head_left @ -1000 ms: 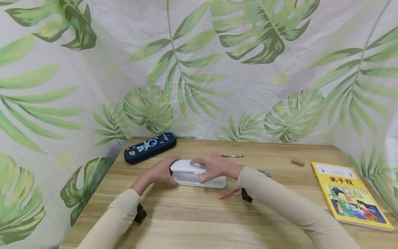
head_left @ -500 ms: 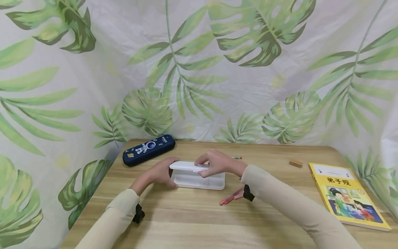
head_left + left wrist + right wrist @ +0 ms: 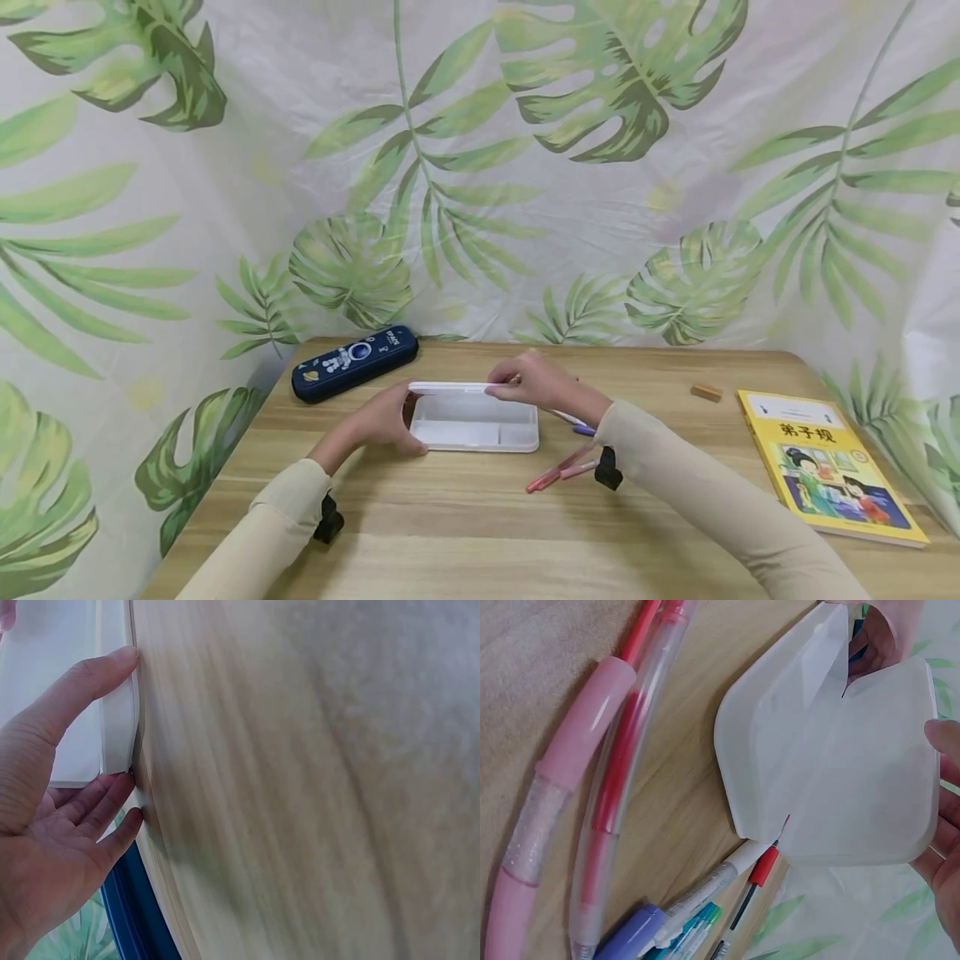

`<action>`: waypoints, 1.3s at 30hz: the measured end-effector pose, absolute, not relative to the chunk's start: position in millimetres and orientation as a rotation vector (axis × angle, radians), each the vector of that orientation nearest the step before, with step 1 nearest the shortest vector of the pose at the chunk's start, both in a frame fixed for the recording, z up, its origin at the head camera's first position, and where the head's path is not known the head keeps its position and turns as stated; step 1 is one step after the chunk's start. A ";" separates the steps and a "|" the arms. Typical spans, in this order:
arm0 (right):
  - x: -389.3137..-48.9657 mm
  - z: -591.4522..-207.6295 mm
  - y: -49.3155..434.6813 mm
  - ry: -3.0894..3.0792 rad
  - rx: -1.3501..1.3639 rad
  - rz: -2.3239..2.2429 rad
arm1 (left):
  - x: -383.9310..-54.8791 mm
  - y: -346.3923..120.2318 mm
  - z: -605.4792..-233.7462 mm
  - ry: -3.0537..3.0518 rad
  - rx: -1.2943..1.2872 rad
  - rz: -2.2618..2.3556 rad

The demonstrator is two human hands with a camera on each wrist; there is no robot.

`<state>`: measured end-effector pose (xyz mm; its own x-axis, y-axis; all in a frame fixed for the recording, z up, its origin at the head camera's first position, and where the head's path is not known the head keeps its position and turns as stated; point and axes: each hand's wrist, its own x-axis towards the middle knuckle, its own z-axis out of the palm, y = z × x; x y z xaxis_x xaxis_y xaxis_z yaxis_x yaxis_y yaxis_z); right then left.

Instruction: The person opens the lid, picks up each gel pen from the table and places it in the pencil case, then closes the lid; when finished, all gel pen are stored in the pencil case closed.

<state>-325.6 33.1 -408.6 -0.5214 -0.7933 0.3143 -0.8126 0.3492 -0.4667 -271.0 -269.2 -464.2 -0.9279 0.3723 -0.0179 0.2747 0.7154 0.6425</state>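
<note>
A white plastic pencil box [image 3: 461, 435] lies on the table with its hinged lid [image 3: 442, 387] raised. Inside, the head view shows a divider and bare compartments. My left hand [image 3: 378, 418] grips the box's left end, thumb at the front and fingers behind; the left wrist view has the thumb [image 3: 90, 679] on its front wall. With thumb and fingers my right hand [image 3: 543, 385] pinches the lid's free edge. In the right wrist view the lid [image 3: 870, 772] stands tilted up from the base. Part of the right hand's fingers is hidden there.
Pink and red pens [image 3: 547, 479] lie right of the box, with a purple-capped pen [image 3: 583, 430] and others behind the right wrist. A navy space-print pencil case [image 3: 356, 362] sits back left. A brown block [image 3: 707, 392] and yellow book [image 3: 828, 467] are on the right.
My right hand has swung the lid up and back, so more of the box's inside shows. The left hand keeps its hold at the left end.
</note>
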 end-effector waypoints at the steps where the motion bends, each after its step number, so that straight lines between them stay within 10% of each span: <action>1: -325.8 -408.7 34.2 -2.560 1.500 0.915 | -270.9 -268.8 -464.4 2.779 0.526 1.003; 39: -336.4 -418.9 69.2 -2.539 1.104 1.082 | -265.6 -271.7 -467.3 2.728 0.349 1.157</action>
